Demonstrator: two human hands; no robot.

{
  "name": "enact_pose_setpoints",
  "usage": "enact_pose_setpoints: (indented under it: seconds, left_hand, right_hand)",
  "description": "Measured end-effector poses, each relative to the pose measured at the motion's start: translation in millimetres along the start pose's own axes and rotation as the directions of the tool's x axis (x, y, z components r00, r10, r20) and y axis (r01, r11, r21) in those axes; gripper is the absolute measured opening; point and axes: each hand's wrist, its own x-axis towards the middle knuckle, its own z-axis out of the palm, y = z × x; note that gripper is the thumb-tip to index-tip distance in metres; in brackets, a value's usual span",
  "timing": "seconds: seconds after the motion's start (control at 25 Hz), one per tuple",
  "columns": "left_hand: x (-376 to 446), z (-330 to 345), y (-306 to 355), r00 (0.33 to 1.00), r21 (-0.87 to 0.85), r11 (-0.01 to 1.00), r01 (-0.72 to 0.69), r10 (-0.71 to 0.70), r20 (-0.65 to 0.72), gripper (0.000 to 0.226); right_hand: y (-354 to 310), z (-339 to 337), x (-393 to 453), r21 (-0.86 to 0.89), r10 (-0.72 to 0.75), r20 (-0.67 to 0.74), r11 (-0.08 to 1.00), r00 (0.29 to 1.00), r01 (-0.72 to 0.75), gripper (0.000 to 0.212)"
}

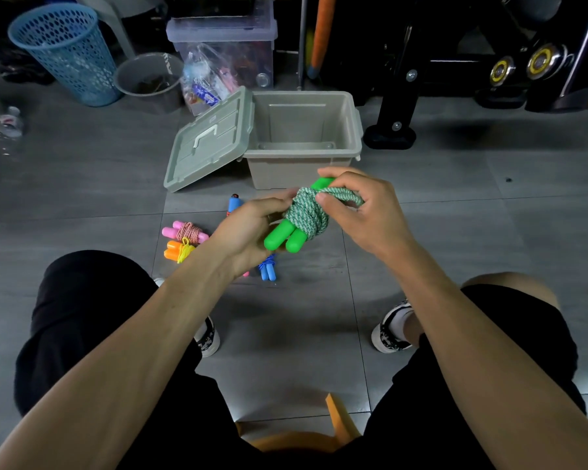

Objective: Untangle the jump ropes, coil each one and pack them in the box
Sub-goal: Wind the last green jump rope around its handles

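Head view, looking down: left hand (248, 228) gripping green jump rope (302, 215) by its paired handles, right hand (360, 212) pinching its wound cord, above the floor (455, 232). Beyond, open grey box (302, 164), lid (211, 140) leaning alongside. Pink (185, 231), orange (179, 251) and blue (268, 269) coiled ropes on tiles below.

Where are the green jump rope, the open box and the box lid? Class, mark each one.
green jump rope (308, 215), head view, on its wound cord
open box (302, 171), head view, on its front wall
box lid (197, 154), head view, on its top face
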Motion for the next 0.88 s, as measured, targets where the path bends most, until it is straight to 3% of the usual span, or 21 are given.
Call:
enact_pose_setpoints:
  seconds: [0.08, 0.2, 0.52, 0.68, 0.88]
  left_hand:
    - [-1.6, 0.7, -1.1, 1.000, 0.006, 1.000, -0.001, 0.000, 0.031, 0.033]
    - [-1.0, 1.0, -1.3, 1.000, 0.022, 1.000, 0.012, -0.012, -0.026, 0.034]
    - [-3.7, 7.3, -2.1, 0.995, 0.038, 0.998, -0.056, 0.059, -0.083, 0.026]
    - [-1.0, 9.8, -6.4, 0.978, 0.073, 0.990, -0.117, 0.127, -0.163, 0.019]
    - [-2.8, 11.8, -5.8, 0.990, 0.093, 0.991, -0.094, 0.103, -0.095, 0.017]
  right_hand:
    - [-2.3, 3.7, -2.1, 0.091, 0.075, -0.013, 0.993, 0.997, -0.074, 0.010]
    - [-3.5, 7.1, -4.1, 0.220, 0.157, -0.035, 0.965, 0.987, -0.145, 0.016]
    - [-8.9, 10.9, -4.6, 0.276, 0.147, -0.112, 0.955, 0.983, -0.111, 0.012]
    - [-8.7, 12.6, -6.3, 0.123, 0.076, -0.105, 0.990, 0.992, -0.063, 0.024]
    - [-9.4, 13.0, -8.8, -0.044, -0.062, -0.188, 0.998, 0.980, 0.055, 0.019]
